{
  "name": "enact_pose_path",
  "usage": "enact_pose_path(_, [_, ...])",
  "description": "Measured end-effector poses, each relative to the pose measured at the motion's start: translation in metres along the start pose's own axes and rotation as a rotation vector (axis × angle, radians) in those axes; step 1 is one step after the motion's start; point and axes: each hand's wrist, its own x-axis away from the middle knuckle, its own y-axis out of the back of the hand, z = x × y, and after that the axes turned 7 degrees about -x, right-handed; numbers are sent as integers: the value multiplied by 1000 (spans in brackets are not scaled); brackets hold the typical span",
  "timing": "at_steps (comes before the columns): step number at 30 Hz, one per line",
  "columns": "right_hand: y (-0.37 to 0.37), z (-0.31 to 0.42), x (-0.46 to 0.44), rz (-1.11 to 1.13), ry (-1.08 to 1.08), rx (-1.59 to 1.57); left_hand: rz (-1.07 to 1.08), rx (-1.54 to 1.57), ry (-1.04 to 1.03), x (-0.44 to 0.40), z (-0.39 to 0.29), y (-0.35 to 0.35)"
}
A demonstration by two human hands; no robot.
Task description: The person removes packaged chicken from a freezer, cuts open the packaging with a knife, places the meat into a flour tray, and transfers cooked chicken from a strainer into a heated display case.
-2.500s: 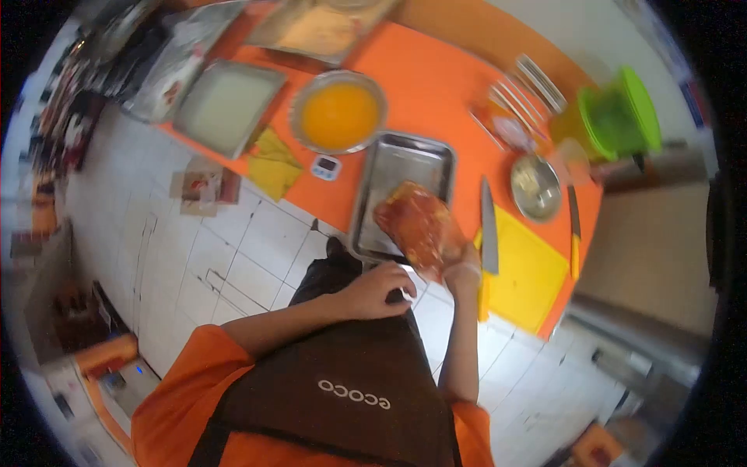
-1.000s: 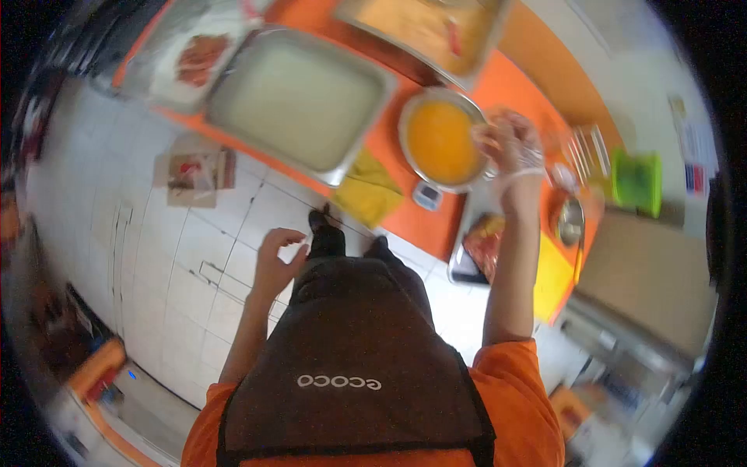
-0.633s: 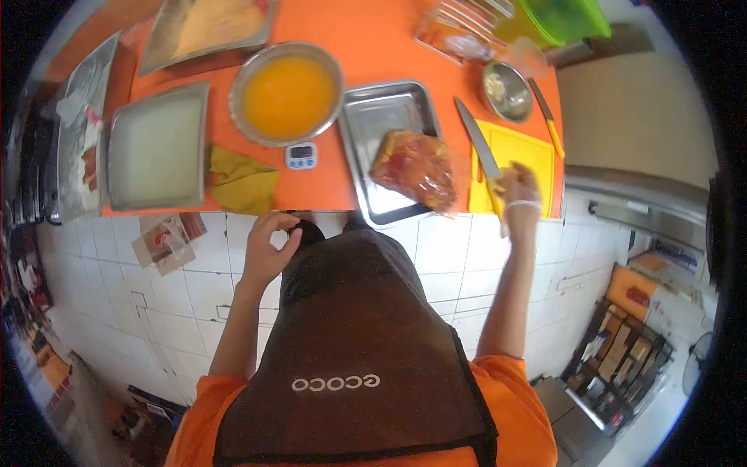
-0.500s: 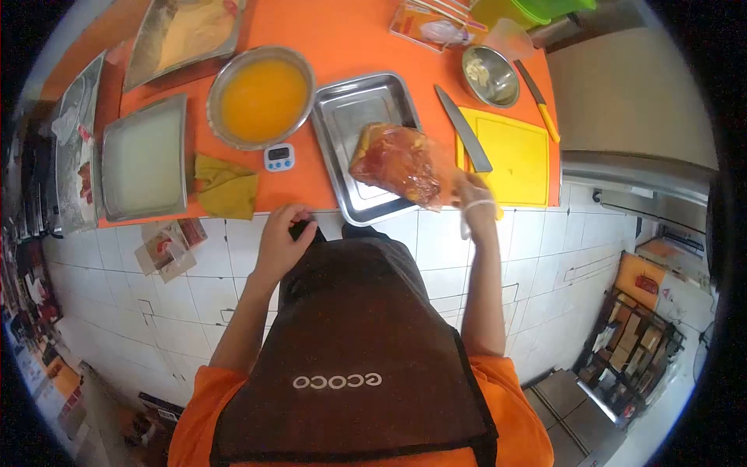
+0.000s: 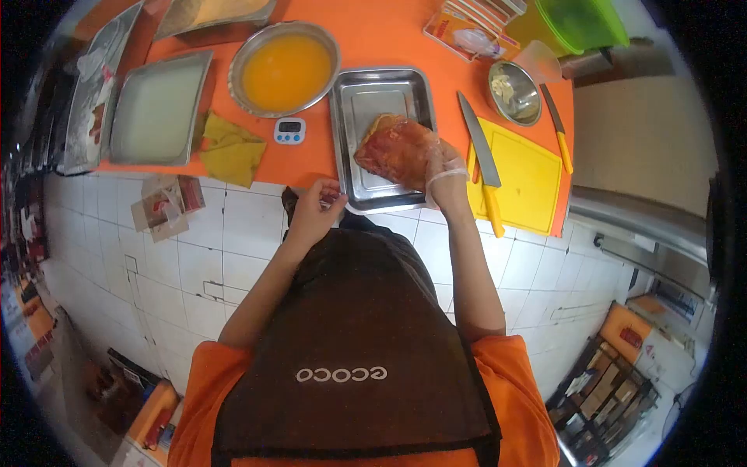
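A bag of reddish meat [image 5: 393, 149] lies in the steel tray [image 5: 342, 109] near the table's front edge. My right hand [image 5: 445, 173], in a clear plastic glove, grips the bag's right end. My bare left hand [image 5: 320, 206] is beside the tray's front left corner, fingers curled with the tips near the thumb; whatever they hold, if anything, is too small to name. To the right, a knife with a yellow handle [image 5: 492, 204] rests partly over the yellow cutting board [image 5: 525, 179].
Left of the tray are a bowl of orange liquid [image 5: 286, 73], a timer [image 5: 289, 131], a yellow cloth [image 5: 232, 149] and a pan of pale liquid [image 5: 159, 109]. A small steel bowl [image 5: 525, 101], another knife [image 5: 562, 140] and a green container [image 5: 583, 23] stand at the right.
My right hand has moved left from beside the knife handle and taken hold of the meat bag. My left hand has come right, closer to the tray, with its fingers more curled.
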Motion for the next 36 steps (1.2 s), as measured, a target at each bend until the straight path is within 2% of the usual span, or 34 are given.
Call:
enact_pose_path(1, [-3, 13, -2, 60, -59, -56, -19, 19, -18, 0, 5, -2])
enact_pose_path(3, [-13, 19, -8, 30, -50, 37, -56, 4, -41, 1, 8, -4])
enact_pose_path(5, [-24, 29, -7, -21, -157, -353, -85, -67, -53, 3, 5, -5])
enact_pose_path(7, [-41, 61, 8, -102, -394, -1223, -79, -12, -45, 2, 15, -11])
enact_pose_path(10, [-55, 73, 19, -231, -531, -1196, -80, -4, 5, 6, 9, -14])
enact_pose_path(12, [-51, 12, 21, -28, -169, -245, -84, -15, 32, 8, 4, -14])
enact_pose_path(14, [-48, -23, 26, 68, 64, 148, -90, -20, 34, 7, 4, -14])
enact_pose_path(16, [-46, -23, 36, 63, 156, -13, -123, -5, -9, 7, 6, -16])
enact_pose_path(19, [-37, 6, 42, 53, 579, 516, -125, 9, -14, 8, 5, -16])
enact_pose_path(22, [-36, 35, 50, 146, 726, 749, -118, -10, -8, 7, 4, -15])
enact_pose_path(25, [-37, 26, 48, 156, 736, 785, -132, -8, -27, 7, 8, -17])
enact_pose_path(28, [-47, -6, 45, 59, 320, 433, -137, -10, -31, 7, 9, -18])
enact_pose_path(31, [-60, -11, 45, -34, 245, 395, -130, -3, -22, 7, 8, -17])
enact_pose_path(36, [-66, -13, 42, 19, 488, 504, -121, 1, -21, 5, 9, -15])
